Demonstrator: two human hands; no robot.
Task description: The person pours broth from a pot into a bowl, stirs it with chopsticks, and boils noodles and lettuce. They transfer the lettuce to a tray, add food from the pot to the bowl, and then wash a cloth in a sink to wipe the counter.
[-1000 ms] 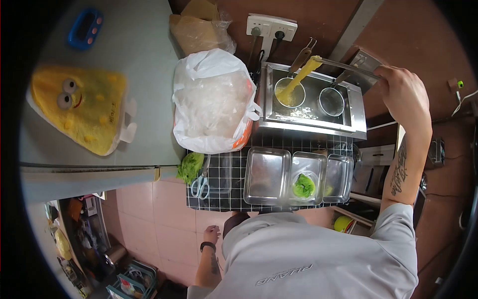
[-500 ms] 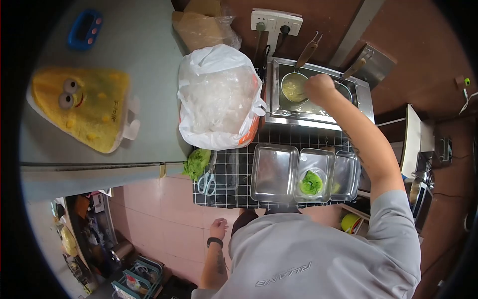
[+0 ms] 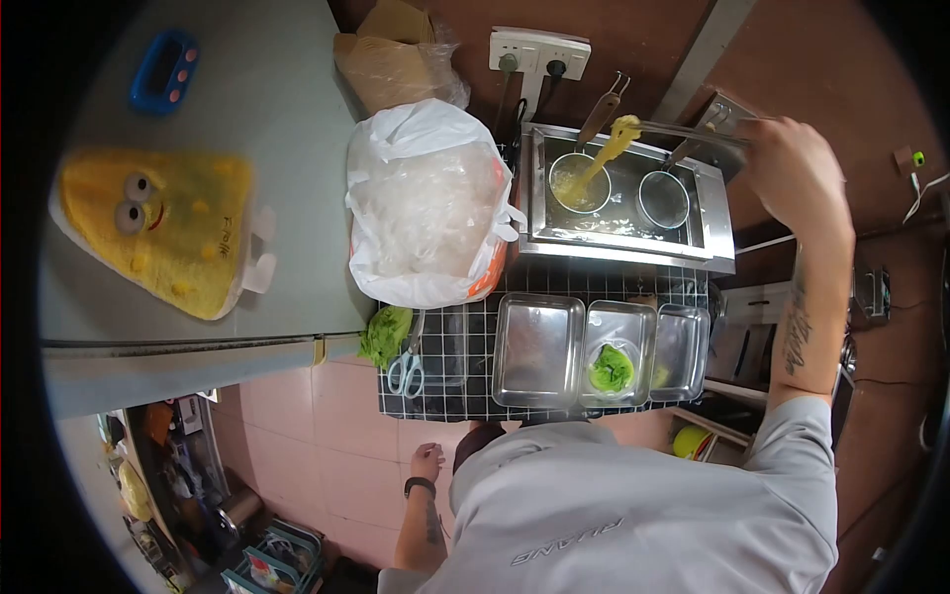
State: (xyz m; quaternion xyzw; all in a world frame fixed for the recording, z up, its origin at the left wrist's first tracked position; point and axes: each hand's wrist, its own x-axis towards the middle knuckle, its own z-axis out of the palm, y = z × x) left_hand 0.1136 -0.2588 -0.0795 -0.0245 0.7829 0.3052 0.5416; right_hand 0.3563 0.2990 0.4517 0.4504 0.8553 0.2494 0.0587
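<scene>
My right hand [image 3: 800, 176] is raised at the right of the cooker and closed on thin chopsticks [image 3: 683, 130], slightly blurred. Their far ends grip a bundle of yellow noodles [image 3: 616, 144], stretched up out of the left strainer basket [image 3: 580, 188]. More noodles lie in the water inside that basket. An apparently empty right strainer basket [image 3: 664, 200] sits beside it in the cooker [image 3: 618, 238]. My left hand [image 3: 427, 463] hangs low by my side, below the counter, fingers loosely bent and nothing visible in it.
Three metal trays [image 3: 537, 351] stand on the checked counter cloth [image 3: 475, 386]; the middle one holds a bowl with lettuce [image 3: 613, 368]. Scissors [image 3: 406, 374] and loose lettuce [image 3: 386, 335] lie left. A white plastic bag [image 3: 426, 203] stands left of the cooker, under a wall socket [image 3: 539, 52].
My right hand has moved up and right from over the cooker, pulling noodles out of the left basket with the chopsticks. The right basket is now uncovered. My left hand stays low.
</scene>
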